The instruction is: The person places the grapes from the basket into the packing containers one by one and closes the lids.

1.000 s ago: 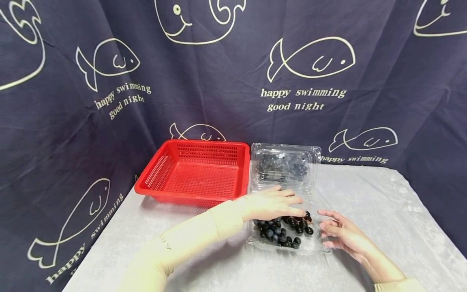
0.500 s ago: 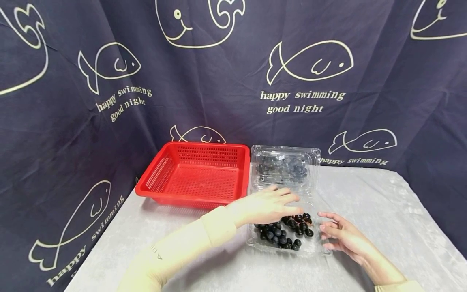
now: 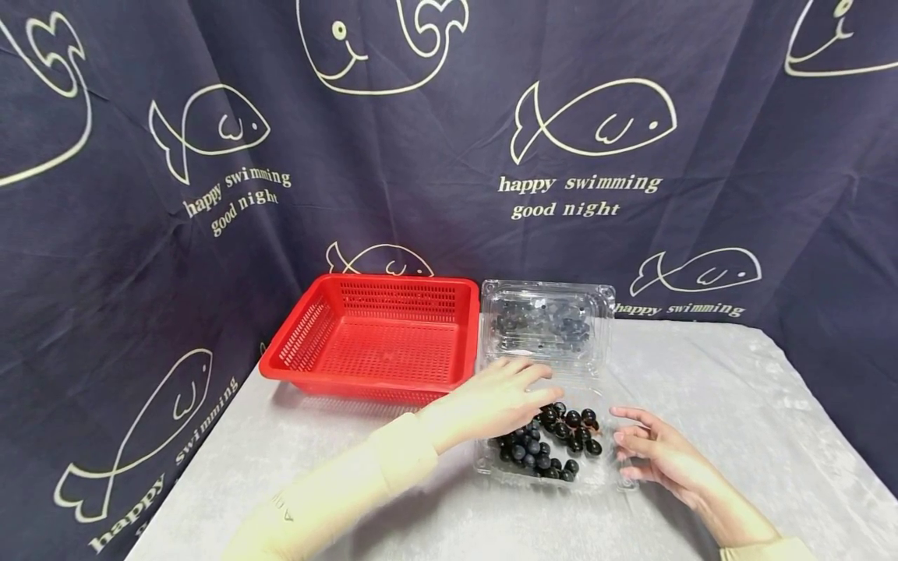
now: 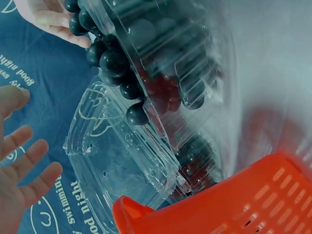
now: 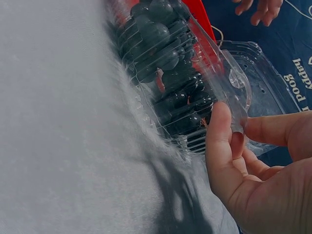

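A clear plastic clamshell container (image 3: 596, 471) stands on the table with its lid (image 3: 547, 312) tipped back. Inside it are dark grapes (image 3: 536, 452), some on reddish stems. My left hand (image 3: 501, 397) hovers over the container's left side, covering part of the grapes in the head view. In the left wrist view its fingers (image 4: 36, 153) are spread apart with nothing between them. My right hand (image 3: 662, 452) is at the container's right edge. The right wrist view shows its thumb and fingers (image 5: 219, 141) on either side of the clear rim, pinching it.
A red perforated basket (image 3: 365, 386) with nothing in it sits left of the container, close beside it. Light grey cloth covers the table (image 3: 722, 389). A dark blue curtain (image 3: 421, 179) with fish drawings hangs behind and at both sides.
My left hand has drawn back to the left over the container, uncovering more of the grapes at its back right. The right hand has stayed at the rim.
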Motion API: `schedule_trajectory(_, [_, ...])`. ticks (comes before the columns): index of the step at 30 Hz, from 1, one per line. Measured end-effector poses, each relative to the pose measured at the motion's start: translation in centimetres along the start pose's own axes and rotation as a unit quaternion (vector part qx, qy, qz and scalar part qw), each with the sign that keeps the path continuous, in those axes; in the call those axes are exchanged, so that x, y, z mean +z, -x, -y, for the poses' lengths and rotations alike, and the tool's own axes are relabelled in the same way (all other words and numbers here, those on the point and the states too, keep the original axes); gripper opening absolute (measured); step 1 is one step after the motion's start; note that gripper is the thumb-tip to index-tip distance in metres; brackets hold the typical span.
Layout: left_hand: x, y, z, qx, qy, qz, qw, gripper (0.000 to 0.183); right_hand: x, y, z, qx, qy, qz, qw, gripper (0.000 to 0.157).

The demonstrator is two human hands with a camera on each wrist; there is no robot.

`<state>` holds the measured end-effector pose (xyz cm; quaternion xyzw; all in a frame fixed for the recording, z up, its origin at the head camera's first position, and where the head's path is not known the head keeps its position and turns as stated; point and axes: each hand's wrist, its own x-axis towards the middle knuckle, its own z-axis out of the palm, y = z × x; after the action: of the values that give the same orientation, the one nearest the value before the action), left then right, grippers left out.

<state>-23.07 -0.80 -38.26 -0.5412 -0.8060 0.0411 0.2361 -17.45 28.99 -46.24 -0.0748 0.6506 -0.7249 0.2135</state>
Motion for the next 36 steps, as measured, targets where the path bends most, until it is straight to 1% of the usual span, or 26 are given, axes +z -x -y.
schedule_trajectory(3, [-0.4, 0.5, -0.1, -0.017, 0.024, -0.020, 0.9994, 0.041, 0.0, 0.0, -0.1, 0.000, 0.001, -0.001, 1.000, 0.033])
schedule_trajectory(6, [-0.6, 0.8, -0.1, -0.028, 0.057, -0.047, 0.9969, 0.042, -0.1, 0.0, -0.1, 0.001, 0.001, -0.004, 1.000, 0.033])
schedule_trajectory(9, [-0.7, 1.1, -0.2, -0.042, 0.095, -0.075, 0.9918, 0.042, 0.0, 0.0, -0.1, 0.001, 0.003, -0.005, 1.000, 0.033])
schedule_trajectory(11, [-0.9, 1.3, -0.3, -0.055, 0.117, -0.087, 0.9878, 0.044, 0.0, 0.0, 0.0, 0.000, 0.004, -0.006, 1.000, 0.033])
schedule_trajectory(19, [-1.6, 2.0, -1.2, -0.120, 0.171, -0.113, 0.9714, 0.052, 0.0, 0.0, -0.1, 0.000, 0.006, -0.006, 1.000, 0.033])
schedule_trajectory(22, [-1.7, 2.4, -1.5, -0.144, 0.192, -0.112, 0.9644, 0.055, 0.0, 0.0, -0.2, -0.001, 0.007, -0.008, 1.000, 0.033])
schedule_trajectory(27, [-1.8, 3.1, -1.9, -0.183, 0.228, -0.098, 0.9512, 0.060, 0.0, 0.0, -0.3, -0.003, 0.010, -0.010, 1.000, 0.034])
schedule_trajectory(30, [-1.6, 3.6, -2.0, -0.207, 0.252, -0.089, 0.9411, 0.062, 0.0, 0.0, -0.3, -0.004, 0.010, -0.008, 1.000, 0.034])
schedule_trajectory(32, [-1.5, 3.9, -2.1, -0.222, 0.273, -0.086, 0.9322, 0.064, 0.0, 0.0, -0.3, -0.005, 0.009, -0.007, 1.000, 0.034])
schedule_trajectory(36, [-1.5, 4.4, -2.3, -0.249, 0.321, -0.087, 0.9096, 0.064, 0.0, 0.0, -0.3, -0.006, 0.009, -0.006, 1.000, 0.034])
